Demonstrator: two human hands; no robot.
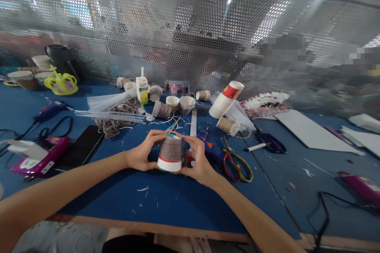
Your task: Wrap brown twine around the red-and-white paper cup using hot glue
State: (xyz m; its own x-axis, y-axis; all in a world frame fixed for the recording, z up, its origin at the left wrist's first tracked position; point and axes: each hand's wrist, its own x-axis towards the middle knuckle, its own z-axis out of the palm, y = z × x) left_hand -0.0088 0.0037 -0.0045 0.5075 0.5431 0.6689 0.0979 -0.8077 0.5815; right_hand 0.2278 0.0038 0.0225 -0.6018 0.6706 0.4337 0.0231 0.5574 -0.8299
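Observation:
An upside-down paper cup (pixel 170 154) wound with brownish string stands on the blue table (pixel 166 201), its white and red rim at the bottom. My left hand (pixel 142 154) grips its left side, fingers curled over the top edge. My right hand (pixel 197 160) wraps the right side, fingertips at the top where a string end sticks up. Both hands are closed on the cup.
Scissors (pixel 237 164) lie just right of my right hand, a dark pair (pixel 271 142) farther right. A string pile (pixel 114 120), a stack of paper cups (pixel 225 99), several wrapped cups, a juice carton (pixel 141 89), a phone (pixel 81 146), glue guns (pixel 41 158) and a perforated metal screen (pixel 190 27) surround the spot.

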